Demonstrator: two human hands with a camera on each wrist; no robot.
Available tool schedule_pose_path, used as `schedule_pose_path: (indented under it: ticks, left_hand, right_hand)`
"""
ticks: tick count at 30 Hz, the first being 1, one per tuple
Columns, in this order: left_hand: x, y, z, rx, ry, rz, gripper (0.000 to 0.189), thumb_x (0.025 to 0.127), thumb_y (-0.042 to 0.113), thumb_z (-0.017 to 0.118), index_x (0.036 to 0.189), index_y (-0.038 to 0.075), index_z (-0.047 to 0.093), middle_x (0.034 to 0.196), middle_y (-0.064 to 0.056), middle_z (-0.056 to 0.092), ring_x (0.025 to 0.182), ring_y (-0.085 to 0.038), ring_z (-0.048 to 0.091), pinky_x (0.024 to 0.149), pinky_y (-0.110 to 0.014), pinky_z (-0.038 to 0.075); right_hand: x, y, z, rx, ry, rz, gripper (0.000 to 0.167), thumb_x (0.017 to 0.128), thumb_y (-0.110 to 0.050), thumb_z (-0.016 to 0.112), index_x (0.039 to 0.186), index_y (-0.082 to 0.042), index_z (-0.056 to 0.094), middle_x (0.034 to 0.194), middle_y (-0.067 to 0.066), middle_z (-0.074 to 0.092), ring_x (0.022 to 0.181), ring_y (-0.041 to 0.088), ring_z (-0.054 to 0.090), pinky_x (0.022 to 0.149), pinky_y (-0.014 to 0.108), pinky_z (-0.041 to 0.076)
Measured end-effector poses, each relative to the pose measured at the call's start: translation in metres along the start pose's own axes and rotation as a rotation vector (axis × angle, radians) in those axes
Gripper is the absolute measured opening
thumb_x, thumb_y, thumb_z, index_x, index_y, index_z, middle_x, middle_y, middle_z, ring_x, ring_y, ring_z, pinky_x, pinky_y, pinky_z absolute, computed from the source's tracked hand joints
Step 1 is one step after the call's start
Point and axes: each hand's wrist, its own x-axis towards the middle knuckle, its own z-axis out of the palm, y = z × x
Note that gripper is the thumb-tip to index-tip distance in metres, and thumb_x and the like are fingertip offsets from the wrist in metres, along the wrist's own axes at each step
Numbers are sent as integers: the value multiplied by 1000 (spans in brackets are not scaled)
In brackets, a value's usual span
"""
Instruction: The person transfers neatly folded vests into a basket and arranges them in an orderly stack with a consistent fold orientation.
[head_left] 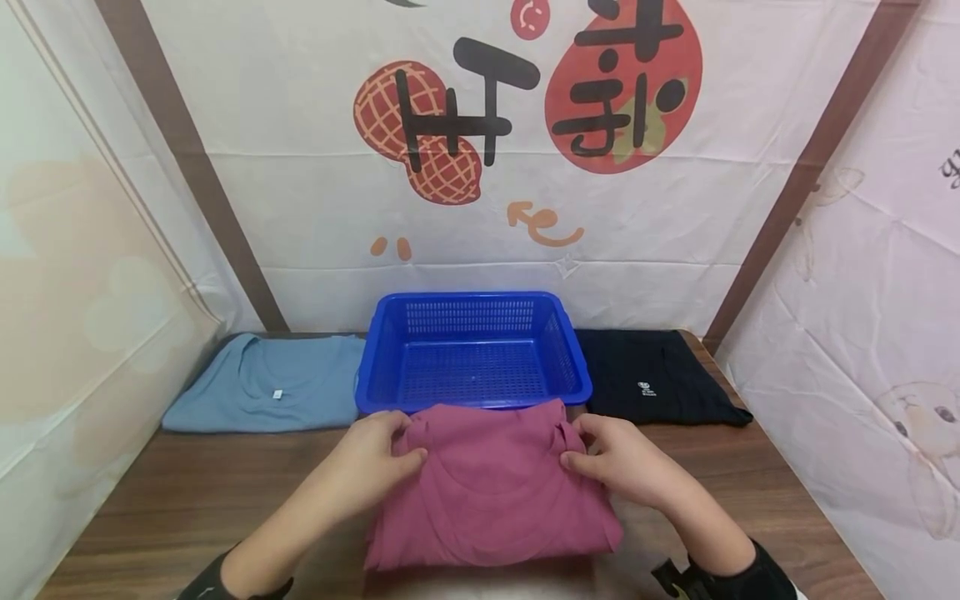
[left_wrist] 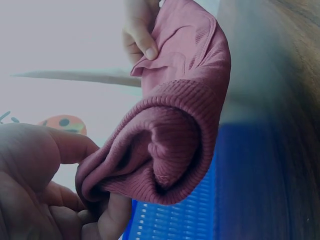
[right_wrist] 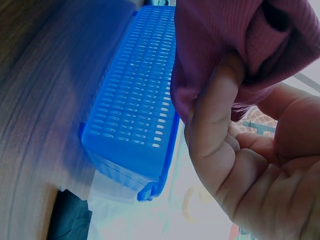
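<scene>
A folded mauve-pink shirt (head_left: 495,492) is held up in front of the blue basket (head_left: 367,358), its ribbed fabric rolled into layers at the side in the left wrist view. My left hand (head_left: 375,462) pinches its upper left corner between thumb and fingers. At the upper right corner my right hand (head_left: 622,458) pinches the cloth the same way. From the right wrist view, the fingers (right_wrist: 215,110) curl under the ribbed fabric (right_wrist: 200,55). The basket has slotted walls and nothing shows inside it.
On the wooden table (head_left: 240,475), a folded light-blue shirt (head_left: 300,383) lies left of the basket. A folded black shirt (head_left: 667,375) lies to its right. A printed white cloth wall (head_left: 300,208) stands behind, with more cloth walls at both sides.
</scene>
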Motion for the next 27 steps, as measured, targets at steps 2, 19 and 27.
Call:
schedule_pose_path:
  ticks: [2, 19, 27]
  left_hand:
    - [0, 1, -2, 2, -3, 0, 19, 86, 20, 77, 96, 7, 68, 76, -1, 54, 72, -15, 50, 63, -32, 43]
    - [2, 5, -16, -23, -9, -12, 20, 89, 21, 75, 101, 6, 68, 79, -3, 55, 75, -17, 51, 64, -33, 44]
    - [9, 3, -20, -35, -17, -17, 22, 91, 23, 73, 105, 6, 68, 82, -3, 57, 78, -19, 53, 66, -33, 45]
  right_hand:
    - [-1, -2, -2, 14, -7, 13, 21, 94, -31, 74, 104, -13, 68, 89, 0, 69, 72, 15, 64, 61, 31, 54]
    - [-2, -4, -12, 51, 19, 3, 22, 94, -31, 75, 105, -13, 68, 96, 5, 68, 71, 17, 66, 61, 34, 57]
    - [5, -5, -16, -5, 68, -34, 21, 93, -33, 75, 97, -14, 66, 93, 1, 69, 82, 17, 62, 68, 32, 52]
